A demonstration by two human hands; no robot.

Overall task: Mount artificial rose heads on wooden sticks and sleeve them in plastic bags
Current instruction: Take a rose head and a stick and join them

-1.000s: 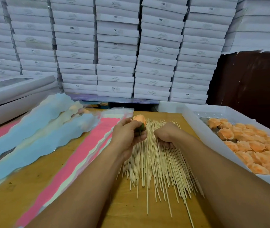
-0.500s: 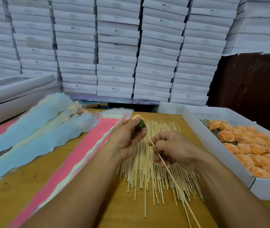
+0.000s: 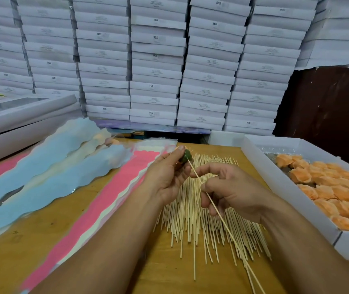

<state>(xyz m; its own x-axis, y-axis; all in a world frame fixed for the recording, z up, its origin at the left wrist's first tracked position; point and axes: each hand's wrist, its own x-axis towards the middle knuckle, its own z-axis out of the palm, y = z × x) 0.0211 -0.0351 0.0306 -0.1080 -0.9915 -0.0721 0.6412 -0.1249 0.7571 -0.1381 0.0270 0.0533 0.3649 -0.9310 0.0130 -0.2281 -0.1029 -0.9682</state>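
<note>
Green at its base, the rose [image 3: 186,156] sits pinched in the left hand [image 3: 167,177] above the desk [image 3: 110,240]; right-hand [image 3: 233,192] fingers pinch a stick [image 3: 216,206], tip touching that base.

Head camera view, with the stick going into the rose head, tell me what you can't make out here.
- Orange rose head with green base: petals hidden behind the left hand.
- Thin wooden stick: whether its tip has entered the base is too small to tell; the right hand covers its middle.
- White cardboard tray of orange rose heads: cut off by the right edge.
- Print on the stacked white boxes: mostly blurred.
</note>
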